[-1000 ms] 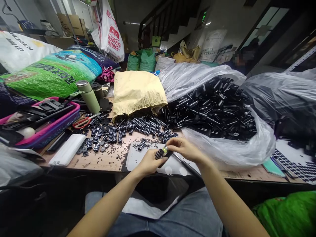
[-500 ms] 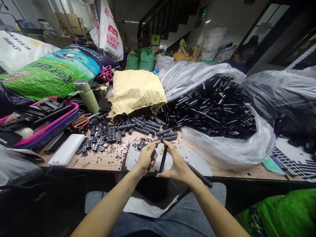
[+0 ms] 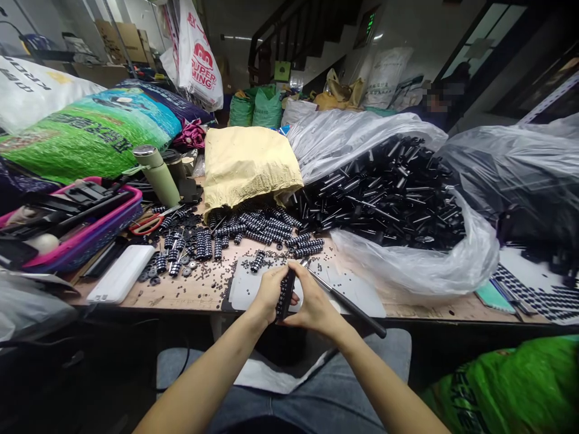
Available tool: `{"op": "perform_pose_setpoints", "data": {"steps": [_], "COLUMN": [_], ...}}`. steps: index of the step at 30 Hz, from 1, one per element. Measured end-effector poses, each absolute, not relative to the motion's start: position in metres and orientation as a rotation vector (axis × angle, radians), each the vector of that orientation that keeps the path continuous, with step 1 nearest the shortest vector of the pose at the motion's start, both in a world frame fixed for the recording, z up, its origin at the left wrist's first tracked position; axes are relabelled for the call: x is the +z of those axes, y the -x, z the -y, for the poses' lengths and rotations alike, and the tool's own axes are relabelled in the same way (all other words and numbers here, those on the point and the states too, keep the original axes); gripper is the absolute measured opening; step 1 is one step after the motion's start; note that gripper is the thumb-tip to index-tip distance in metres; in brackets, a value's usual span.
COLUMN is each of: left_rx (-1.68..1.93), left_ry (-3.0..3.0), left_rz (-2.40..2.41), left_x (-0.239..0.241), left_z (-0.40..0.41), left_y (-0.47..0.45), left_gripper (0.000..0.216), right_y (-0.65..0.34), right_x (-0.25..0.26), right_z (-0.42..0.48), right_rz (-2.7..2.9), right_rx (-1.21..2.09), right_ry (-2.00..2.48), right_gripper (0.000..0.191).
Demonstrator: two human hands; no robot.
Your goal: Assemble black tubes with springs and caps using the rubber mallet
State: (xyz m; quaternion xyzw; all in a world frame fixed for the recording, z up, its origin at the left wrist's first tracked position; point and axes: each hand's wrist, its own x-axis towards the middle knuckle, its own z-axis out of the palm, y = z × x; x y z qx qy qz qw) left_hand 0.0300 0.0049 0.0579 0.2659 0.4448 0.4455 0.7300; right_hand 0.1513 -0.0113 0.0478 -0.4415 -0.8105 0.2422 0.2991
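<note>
My left hand point(image 3: 268, 294) and my right hand point(image 3: 316, 304) meet at the table's near edge, both closed around a short black ribbed part point(image 3: 284, 295) held upright between them. A long black rod point(image 3: 348, 304) with a metal tip lies slanted on the white sheet point(image 3: 246, 286) just right of my right hand. Behind my hands, several similar ribbed black parts point(image 3: 260, 229) spill from a yellow sack point(image 3: 248, 163). To the right, an open clear plastic bag point(image 3: 407, 265) holds a large heap of black tubes point(image 3: 384, 193).
A white power bank point(image 3: 121, 274), red-handled scissors point(image 3: 147, 224), a green flask point(image 3: 156, 175) and a pink tray point(image 3: 94, 232) of tools stand at the left. Small black washers are scattered on the wooden table point(image 3: 190, 295). Sacks pile up behind; a person sits far back right.
My hands came back toward the table's near edge. The black part turned upright between them, and the right hand closed in beside the left on it. The rod now lies on the sheet.
</note>
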Motion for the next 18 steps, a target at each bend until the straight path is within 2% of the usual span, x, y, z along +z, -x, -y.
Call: {"op": "perform_pose_setpoints", "data": {"steps": [9,14,18], "left_rx": [0.824,1.007,0.752], "left_ry": [-0.786,-1.799,-2.443], "left_rz": [-1.073,-1.261,-1.272], "left_x": [0.037,0.017,0.004], "left_z": [-0.009,0.000,0.002], "left_y": [-0.029,-0.028,-0.019], "left_gripper": [0.038,0.043,0.040], "right_y": [-0.144,-0.142,-0.168], "right_x": [0.033,0.012,0.008], "right_z": [0.015,0.015,0.018], "right_rz": [2.043,2.014,2.044], "right_rx": [0.638,0.344,0.121], "right_ry": [1.334,1.455,1.760], "right_gripper": [0.096,0.078,0.064]}}
